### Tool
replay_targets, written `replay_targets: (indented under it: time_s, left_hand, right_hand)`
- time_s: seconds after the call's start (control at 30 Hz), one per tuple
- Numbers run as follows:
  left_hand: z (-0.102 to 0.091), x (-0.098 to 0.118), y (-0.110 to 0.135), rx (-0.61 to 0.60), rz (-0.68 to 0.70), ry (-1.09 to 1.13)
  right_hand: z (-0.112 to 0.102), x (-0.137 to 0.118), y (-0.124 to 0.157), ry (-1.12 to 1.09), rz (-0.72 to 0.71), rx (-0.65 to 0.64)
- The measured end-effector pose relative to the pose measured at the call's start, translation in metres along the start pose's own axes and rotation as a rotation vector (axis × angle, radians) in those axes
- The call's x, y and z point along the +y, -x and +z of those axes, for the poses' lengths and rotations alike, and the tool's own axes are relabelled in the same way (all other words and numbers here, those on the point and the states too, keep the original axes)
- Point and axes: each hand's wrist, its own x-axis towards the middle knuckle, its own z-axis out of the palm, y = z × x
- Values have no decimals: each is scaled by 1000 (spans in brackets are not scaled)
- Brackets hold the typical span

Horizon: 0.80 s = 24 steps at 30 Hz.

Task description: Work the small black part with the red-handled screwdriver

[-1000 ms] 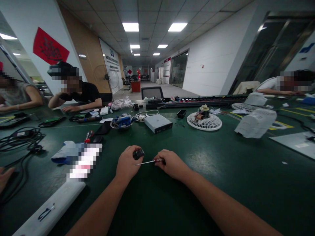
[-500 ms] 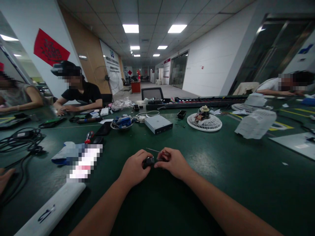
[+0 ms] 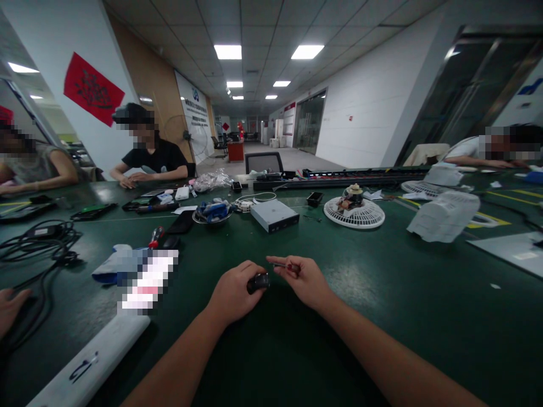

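Observation:
My left hand (image 3: 233, 293) is closed round a small black part (image 3: 258, 282), held just above the dark green table (image 3: 382, 282). My right hand (image 3: 302, 278) is pinched on a thin screwdriver with a red handle (image 3: 286, 265). Its metal shaft points left, toward my fingertips above the black part. The two hands almost touch at the middle of the table's near side.
A grey drive box (image 3: 274, 215), a metal bowl of parts (image 3: 211, 212), a white fan grille (image 3: 354, 212) and white fan housing (image 3: 443, 216) lie farther back. Cables (image 3: 40, 243) and a white casing (image 3: 91, 362) are at left. Three people sit around the table.
The black part has come down from above my left fist to between the hands. The screwdriver turned from lying across toward the left hand to a short pinch. The view shifted slightly.

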Motion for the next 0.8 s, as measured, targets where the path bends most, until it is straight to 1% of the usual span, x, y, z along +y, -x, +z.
replay_targets:
  time_s: [0.1, 0.17, 0.27, 0.4, 0.47, 0.53, 0.63, 0.7, 0.8]
  left_hand:
    - [0, 0, 0, 4, 5, 1]
    - [1, 0, 0, 12, 10, 2]
    - [1, -1, -1, 22, 8, 18]
    - [1, -1, -1, 23, 14, 10]
    - [1, -1, 0, 17, 35, -14]
    - [1, -2, 0, 8, 63, -30]
    - [1, -3, 0, 3, 98, -31]
    - [1, -2, 0, 8, 110, -25]
    - [-2, 0, -1, 1, 125, -11]
  right_hand:
    - [1, -2, 1, -38, 7, -11]
    - [1, -4, 1, -34, -4, 33]
    - [0, -8, 2, 22, 40, 75]
    - [1, -9, 3, 0, 55, 38]
    - [2, -9, 3, -26, 56, 6]
    - [2, -8, 3, -1, 51, -11]
    - [2, -6, 2, 121, 36, 3]
    - [1, -5, 1, 162, 52, 20]
    - [0, -2, 0, 84, 107, 10]
